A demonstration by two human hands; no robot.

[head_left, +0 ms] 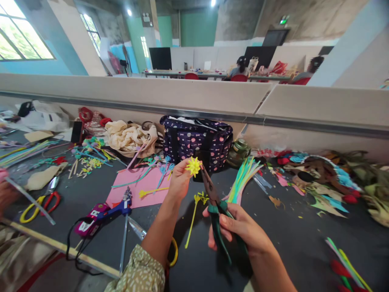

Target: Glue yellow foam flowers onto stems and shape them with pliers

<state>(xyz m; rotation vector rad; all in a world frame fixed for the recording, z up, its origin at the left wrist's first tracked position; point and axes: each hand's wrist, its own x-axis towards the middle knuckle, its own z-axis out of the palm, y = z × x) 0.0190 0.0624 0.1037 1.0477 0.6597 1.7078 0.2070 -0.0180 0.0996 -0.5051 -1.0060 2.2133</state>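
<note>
My left hand (180, 178) pinches a small yellow pipe-cleaner flower (193, 166), its spiky petals facing me. Around the green handles of a pair of pliers (210, 188) my right hand (235, 225) is closed. The pliers' dark jaws point up beside the flower's right edge; whether they touch it I cannot tell. Below, a yellow pipe-cleaner stem (191, 223) with a looped head lies on the dark table (212, 267). A bundle of pastel pipe cleaners (243, 180) stands just behind my right hand.
Left of my arm are a pink sheet (136, 178) with pipe-cleaner stems, a glue gun (103, 215) and scissors (45, 202). A patterned bag (194, 142) and a green jar (239, 151) stand behind. Another person's hand (6, 190) holds a glue stick at far left.
</note>
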